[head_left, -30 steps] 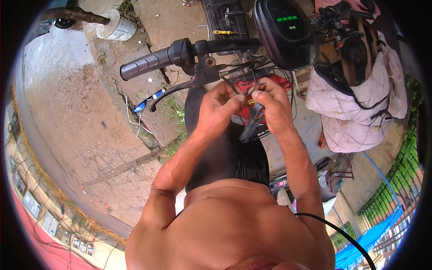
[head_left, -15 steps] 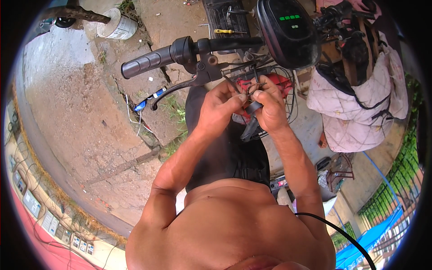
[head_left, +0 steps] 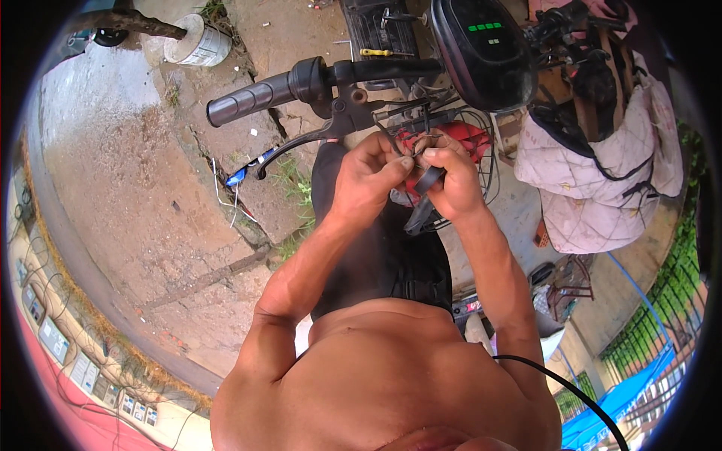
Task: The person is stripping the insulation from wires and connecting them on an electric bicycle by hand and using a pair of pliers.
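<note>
A: Start far left. Ground and walls?
B: Eight o'clock, pale wall with meter boxes [head_left: 54,340]. Nine, rough concrete ground [head_left: 143,218], stained and cracked. Toward eleven, whitish bucket [head_left: 201,43], wooden pole rising from it; nearer in, black handlebar grip [head_left: 252,102].
A: Hands?
B: Left hand [head_left: 367,179] at twelve, near centre: thumb and fingertips pinched on thin dark wires [head_left: 390,141], which run to one o'clock, between both hands. Yellow-handled screwdriver [head_left: 376,52] farther out at twelve.
A: Right one?
B: Right hand [head_left: 457,174], two o'clock: thumb and fingers narrow, a black band [head_left: 429,180] against them. Whether they also grip wire, cannot tell.
A: Beyond?
B: Dark display unit [head_left: 485,64] past one; quilted cover [head_left: 594,203] by three; railings [head_left: 653,319] below that; blue sheeting [head_left: 620,402] at four.
</note>
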`<state>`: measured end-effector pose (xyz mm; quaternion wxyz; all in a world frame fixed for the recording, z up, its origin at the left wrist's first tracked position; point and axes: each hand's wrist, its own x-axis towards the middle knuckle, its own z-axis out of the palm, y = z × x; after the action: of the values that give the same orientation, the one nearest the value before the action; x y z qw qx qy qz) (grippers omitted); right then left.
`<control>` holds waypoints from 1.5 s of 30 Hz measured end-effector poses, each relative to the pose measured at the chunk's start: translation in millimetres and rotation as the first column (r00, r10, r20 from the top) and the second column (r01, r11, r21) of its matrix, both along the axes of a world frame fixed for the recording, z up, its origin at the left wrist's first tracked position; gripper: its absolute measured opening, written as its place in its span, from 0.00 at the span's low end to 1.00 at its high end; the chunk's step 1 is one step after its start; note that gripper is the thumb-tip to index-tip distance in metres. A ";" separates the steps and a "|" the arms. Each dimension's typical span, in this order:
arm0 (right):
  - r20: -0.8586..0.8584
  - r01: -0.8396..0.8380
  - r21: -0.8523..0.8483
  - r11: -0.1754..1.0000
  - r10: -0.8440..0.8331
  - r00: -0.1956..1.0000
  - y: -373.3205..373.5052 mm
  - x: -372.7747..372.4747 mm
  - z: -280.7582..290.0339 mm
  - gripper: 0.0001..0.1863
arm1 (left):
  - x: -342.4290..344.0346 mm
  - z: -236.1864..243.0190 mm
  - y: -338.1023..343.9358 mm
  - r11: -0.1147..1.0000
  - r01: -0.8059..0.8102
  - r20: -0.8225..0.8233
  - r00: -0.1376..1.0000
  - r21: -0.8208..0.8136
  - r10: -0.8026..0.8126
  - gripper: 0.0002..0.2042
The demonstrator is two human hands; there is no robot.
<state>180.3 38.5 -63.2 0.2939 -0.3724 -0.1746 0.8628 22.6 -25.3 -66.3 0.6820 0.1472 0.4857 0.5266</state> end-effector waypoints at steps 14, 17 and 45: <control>0.390 0.003 0.094 0.996 -0.040 0.920 -15.8 -6.2 25.1 0.07 | -1.8 1.2 -2.0 0.999 0.023 -0.101 0.995 0.047 -0.018 0.07; 0.387 -0.008 0.151 0.988 -0.051 0.921 -20.1 -1.7 18.2 0.08 | -3.9 3.3 0.0 0.999 0.029 -0.047 0.999 0.032 -0.027 0.07; 0.157 0.081 0.245 0.966 -0.122 0.980 -23.4 -4.6 21.6 0.08 | -3.8 1.2 2.7 0.998 0.052 0.064 0.996 0.043 -0.055 0.08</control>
<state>175.8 15.1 -41.7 0.3641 -0.4156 -0.2817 0.7844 18.8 -22.5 -65.1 0.7081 0.1569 0.4483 0.5226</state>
